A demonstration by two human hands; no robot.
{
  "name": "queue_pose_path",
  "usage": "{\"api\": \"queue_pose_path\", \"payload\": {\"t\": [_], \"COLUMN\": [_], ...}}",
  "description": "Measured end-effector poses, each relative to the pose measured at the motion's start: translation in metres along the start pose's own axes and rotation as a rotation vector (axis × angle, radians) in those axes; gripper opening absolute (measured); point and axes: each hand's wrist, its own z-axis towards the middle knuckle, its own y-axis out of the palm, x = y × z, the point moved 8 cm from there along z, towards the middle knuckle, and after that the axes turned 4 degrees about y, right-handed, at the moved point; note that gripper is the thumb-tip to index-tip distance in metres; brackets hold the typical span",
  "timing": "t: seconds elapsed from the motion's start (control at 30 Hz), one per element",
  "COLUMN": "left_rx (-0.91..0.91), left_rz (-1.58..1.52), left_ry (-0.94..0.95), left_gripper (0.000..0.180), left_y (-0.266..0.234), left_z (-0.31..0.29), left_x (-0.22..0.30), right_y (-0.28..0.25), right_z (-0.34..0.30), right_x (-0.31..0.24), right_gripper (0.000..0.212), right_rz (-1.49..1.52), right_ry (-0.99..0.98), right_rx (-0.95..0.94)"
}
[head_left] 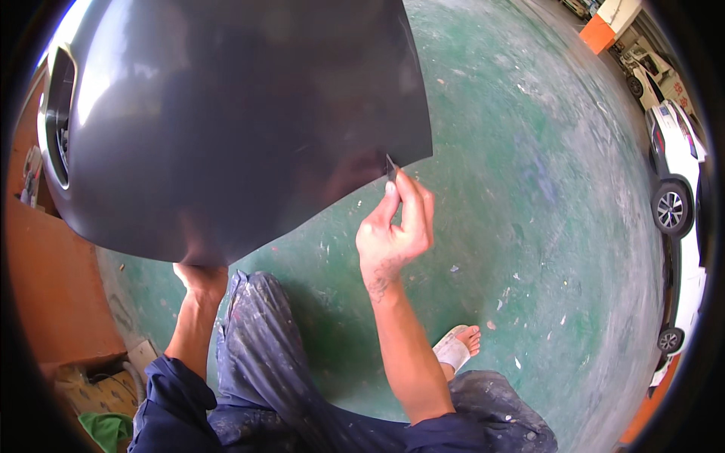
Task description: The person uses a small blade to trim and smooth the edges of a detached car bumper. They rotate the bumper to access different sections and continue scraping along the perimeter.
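Observation:
A large, glossy dark car body panel [249,113], which looks like a hood, fills the upper left. At its left end is an opening with a bright silver surround [54,113]. My right hand [396,223] is closed, thumb and fingers pinching a small, thin, dark pointed piece [390,167] whose kind I cannot make out. Its tip is at the panel's near edge, close to the right corner. My left hand [201,278] meets the near edge further left, its fingers hidden beneath the panel.
Below is a worn green floor [529,226] with pale specks. White cars [683,204] stand along the far right. At the left are an orange surface [57,291] and a green cloth [106,430]. My paint-spattered trouser leg [264,325] and sandalled foot [455,347] are below the panel.

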Motion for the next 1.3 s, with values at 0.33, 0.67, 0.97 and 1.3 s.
{"api": "queue_pose_path", "payload": {"t": [0.33,0.67,0.97,1.3], "left_rx": [0.096,0.049,0.034,0.038], "left_rz": [-0.01,0.015,-0.01,-0.008], "left_ry": [-0.018,-0.013,0.009,-0.006], "left_gripper": [0.04,0.038,0.038,0.039], "left_y": [0.007,0.009,0.013,0.019], "left_z": [-0.007,-0.007,-0.007,-0.012], "left_x": [0.0,-0.006,-0.007,-0.008], "right_y": [-0.015,0.002,0.006,0.006], "right_z": [0.038,0.022,-0.003,-0.025], "right_x": [0.04,0.023,-0.006,-0.031], "right_gripper": [0.031,0.034,0.03,0.032], "right_rz": [-0.126,-0.038,0.023,0.009], "right_ry": [0.158,0.105,0.062,-0.069], "right_rx": [0.088,0.053,0.047,0.031]}}
